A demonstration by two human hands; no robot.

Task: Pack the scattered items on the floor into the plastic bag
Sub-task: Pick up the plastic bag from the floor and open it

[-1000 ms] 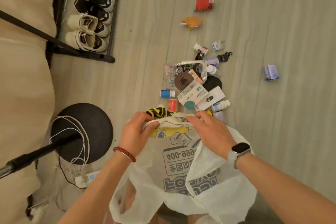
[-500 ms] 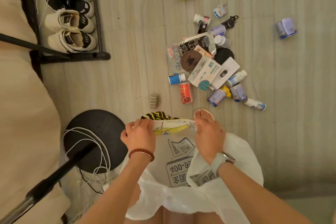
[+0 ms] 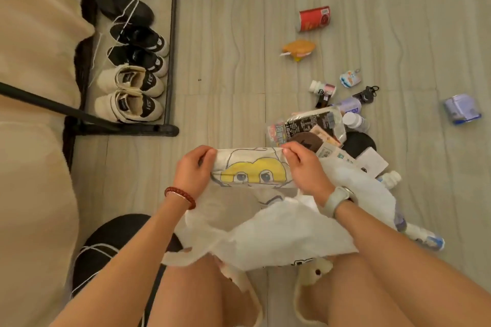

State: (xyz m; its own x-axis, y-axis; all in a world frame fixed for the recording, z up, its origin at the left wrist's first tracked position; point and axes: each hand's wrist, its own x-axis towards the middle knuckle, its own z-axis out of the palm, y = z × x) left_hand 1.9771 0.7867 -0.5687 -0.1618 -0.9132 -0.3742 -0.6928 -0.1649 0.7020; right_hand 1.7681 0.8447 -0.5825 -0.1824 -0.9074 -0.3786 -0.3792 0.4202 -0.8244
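Above the plastic bag (image 3: 279,233), between the knees, a folded cloth with a yellow cartoon face (image 3: 252,171), pinched at its left end by the left hand (image 3: 192,171) and at its right end by the right hand (image 3: 305,167). Lifted clear of the floor since a moment ago, now stretched flat over the bag's mouth. Probably the first thing to go in. Far right, well apart: red can (image 3: 314,18), orange packet (image 3: 299,48), blue-white tub (image 3: 462,109); nearer, a pile of bottles and boxes (image 3: 318,125), all unpacked.
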